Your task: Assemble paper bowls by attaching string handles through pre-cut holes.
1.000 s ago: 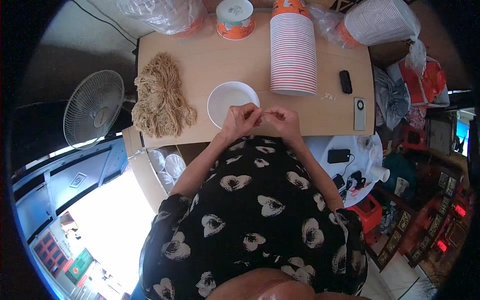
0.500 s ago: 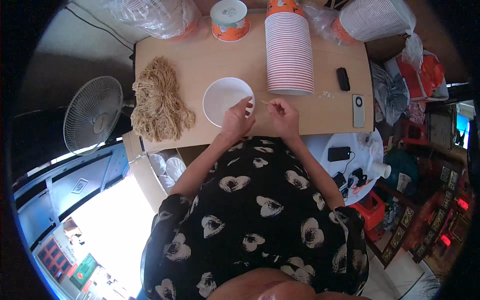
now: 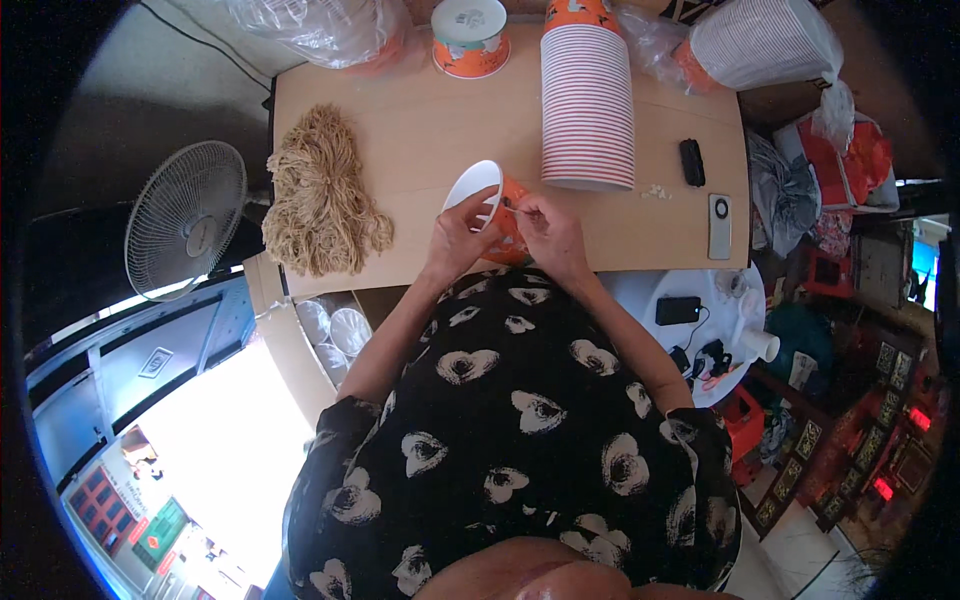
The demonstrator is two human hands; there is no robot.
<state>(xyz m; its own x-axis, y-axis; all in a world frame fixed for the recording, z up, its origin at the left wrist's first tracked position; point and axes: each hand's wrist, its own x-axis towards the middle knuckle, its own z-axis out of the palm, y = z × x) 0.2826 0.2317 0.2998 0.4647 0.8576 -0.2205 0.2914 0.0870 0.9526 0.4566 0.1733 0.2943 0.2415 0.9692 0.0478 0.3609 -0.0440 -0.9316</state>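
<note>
A white paper bucket with an orange printed outside stands tipped at the table's near edge, its mouth toward the left. My left hand grips its rim, with the fingers reaching inside and the thumb at the near side. Against the bucket's orange side, just below the rim, my right hand pinches something thin and pale; whether it is a stick or a cord end I cannot make out. To the left lies a thick bundle of tan twine cords.
A long stack of nested paper buckets lies on the right. Behind are a lidded orange bucket and bagged buckets. Small white scraps, a black case and a phone lie further right. A fan stands left.
The bucket has been tipped, so its orange side now faces my right hand. My right hand has moved left, bringing the thin pale thing against the bucket. My left hand has shifted slightly left.
</note>
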